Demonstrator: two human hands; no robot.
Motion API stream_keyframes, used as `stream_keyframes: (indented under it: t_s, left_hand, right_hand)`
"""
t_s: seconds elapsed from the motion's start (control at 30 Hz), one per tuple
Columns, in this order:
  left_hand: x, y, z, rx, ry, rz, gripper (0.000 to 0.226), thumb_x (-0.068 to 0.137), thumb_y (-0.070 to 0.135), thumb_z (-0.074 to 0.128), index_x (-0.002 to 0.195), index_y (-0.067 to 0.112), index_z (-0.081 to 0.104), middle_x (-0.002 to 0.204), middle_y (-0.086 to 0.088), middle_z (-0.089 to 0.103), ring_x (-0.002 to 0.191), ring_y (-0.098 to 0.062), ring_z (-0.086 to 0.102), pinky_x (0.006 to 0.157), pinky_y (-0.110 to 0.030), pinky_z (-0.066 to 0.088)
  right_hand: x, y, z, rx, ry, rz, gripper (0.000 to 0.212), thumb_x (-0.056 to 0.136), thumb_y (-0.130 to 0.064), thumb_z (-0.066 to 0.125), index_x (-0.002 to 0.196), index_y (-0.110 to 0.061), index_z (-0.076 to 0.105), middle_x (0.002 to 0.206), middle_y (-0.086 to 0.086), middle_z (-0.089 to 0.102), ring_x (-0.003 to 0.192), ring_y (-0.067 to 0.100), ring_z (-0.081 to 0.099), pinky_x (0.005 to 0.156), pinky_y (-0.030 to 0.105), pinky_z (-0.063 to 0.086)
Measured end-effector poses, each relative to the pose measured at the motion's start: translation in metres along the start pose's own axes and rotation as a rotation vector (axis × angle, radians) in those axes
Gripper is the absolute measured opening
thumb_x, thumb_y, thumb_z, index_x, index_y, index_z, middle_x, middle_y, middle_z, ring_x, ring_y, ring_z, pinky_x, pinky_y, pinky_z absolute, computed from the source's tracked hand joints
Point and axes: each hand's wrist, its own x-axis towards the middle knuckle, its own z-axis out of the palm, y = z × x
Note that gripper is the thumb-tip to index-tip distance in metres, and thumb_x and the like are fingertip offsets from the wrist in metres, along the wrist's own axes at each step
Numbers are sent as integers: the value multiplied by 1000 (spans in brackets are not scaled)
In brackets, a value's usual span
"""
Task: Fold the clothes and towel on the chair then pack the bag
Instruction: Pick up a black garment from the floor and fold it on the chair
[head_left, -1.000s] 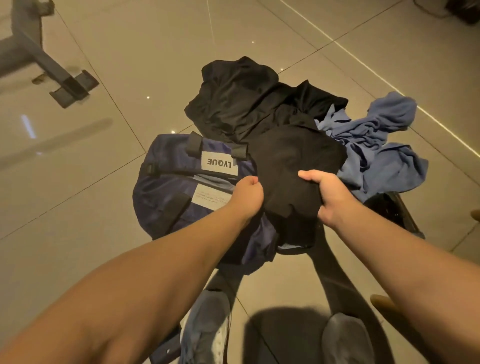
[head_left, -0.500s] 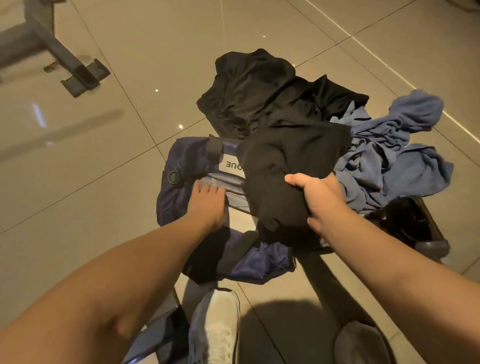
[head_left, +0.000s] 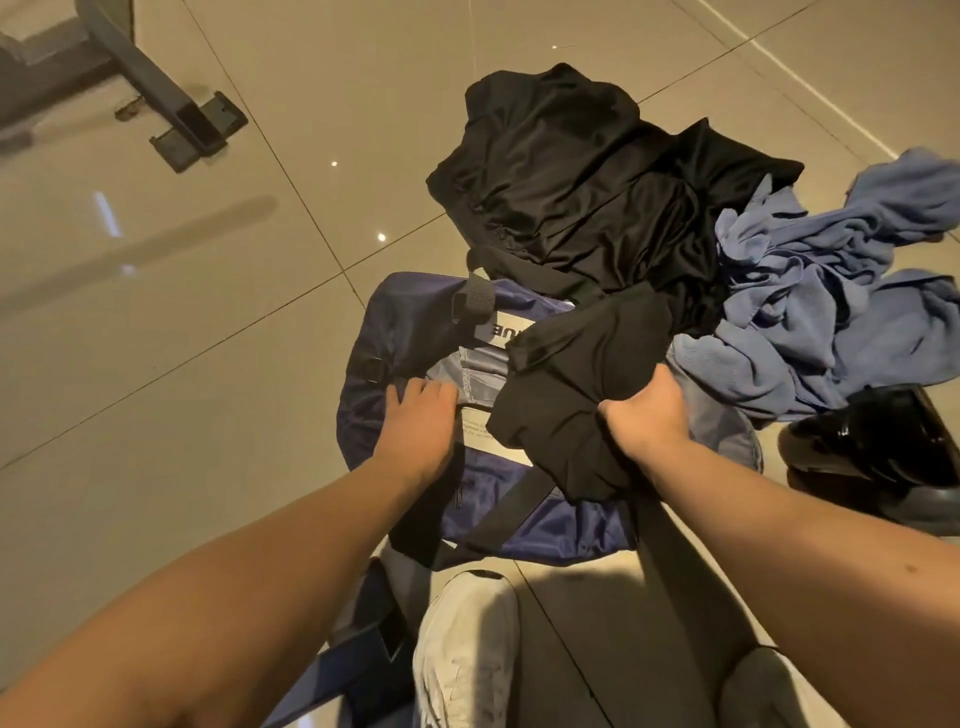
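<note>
Down on the tiled floor, the navy bag lies open. The left hand presses its edge with straight fingers, while the right hand has its fingers clamped on a folded black garment over the opening. Bare floor spreads to the left. Black clothes and a blue towel crowd the far and right sides. The bag's white label shows an upside-down "UE"; the rest is covered.
</note>
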Motion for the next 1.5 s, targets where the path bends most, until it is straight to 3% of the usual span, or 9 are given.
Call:
stream_keyframes:
  t_s: [0.23, 0.33, 0.5, 0.57, 0.7, 0.9, 1.03, 1.27, 1.5]
  left_hand:
    - [-17, 26, -16, -534, 261, 73, 15, 103, 22, 55, 101, 25, 40, 102, 1, 44, 92, -16, 39, 85, -30, 38]
    - [-31, 37, -20, -491, 230, 139, 21, 100, 27, 58, 96, 27, 37, 101, 4, 43, 94, -16, 43, 83, -28, 37]
    - [-42, 41, -26, -181, 244, 228, 35, 105, 49, 37, 90, 31, 62, 91, 4, 66, 89, -14, 54, 111, -36, 37]
    - [-35, 38, -37, -149, 272, 78, 39, 108, 48, 33, 87, 29, 59, 85, 1, 67, 77, -18, 56, 93, -35, 44]
    - [-10, 24, -46, -209, 225, -122, 21, 101, 30, 57, 118, 21, 48, 116, -4, 59, 91, -30, 66, 67, -35, 40]
    - [13, 20, -35, 102, 172, 49, 54, 93, 36, 71, 137, 16, 48, 132, -11, 49, 116, -29, 53, 92, -37, 45]
    - [11, 19, -28, 2, 35, 355, 24, 101, 34, 48, 110, 22, 67, 108, -6, 66, 102, -25, 58, 82, -36, 34]
    - [-12, 9, -29, -214, 146, 567, 39, 89, 39, 35, 73, 22, 66, 72, 7, 61, 77, -14, 48, 74, -35, 28]
    - [-23, -6, -32, -230, 202, 366, 33, 93, 34, 40, 91, 22, 71, 84, 1, 70, 78, -21, 59, 82, -40, 45]
  right_hand:
    - [35, -46, -40, -67, 134, -169, 42, 81, -7, 69, 119, -9, 53, 114, 13, 61, 99, 32, 57, 79, 34, 42]
    - [46, -64, -59, -99, 142, -245, 49, 81, -4, 69, 127, -10, 52, 124, 14, 61, 111, 35, 58, 85, 33, 45]
    - [53, -61, -75, -197, 121, -281, 52, 84, -2, 63, 133, -12, 48, 124, 16, 59, 111, 39, 56, 85, 40, 47]
    - [50, -52, -74, -243, 94, -258, 46, 85, -2, 63, 127, -10, 47, 114, 15, 56, 104, 38, 55, 78, 39, 43]
    - [38, -39, -67, -292, 59, -193, 40, 83, -6, 67, 118, -10, 48, 104, 11, 55, 94, 35, 55, 77, 42, 46]
    - [18, -73, -75, -227, 125, -240, 37, 84, -4, 66, 115, -8, 47, 101, 6, 49, 88, 26, 45, 75, 34, 37]
    - [3, -108, -67, -89, 187, -361, 35, 80, -5, 68, 110, -7, 49, 94, 0, 50, 87, 24, 49, 72, 30, 39]
    - [-11, -114, 14, 269, 144, -446, 40, 75, -1, 72, 112, -8, 57, 102, -2, 62, 93, 17, 58, 68, 2, 37]
    - [-29, -50, 57, 258, 6, -246, 55, 79, -5, 78, 129, -10, 55, 120, 0, 63, 109, 19, 59, 83, 17, 39]
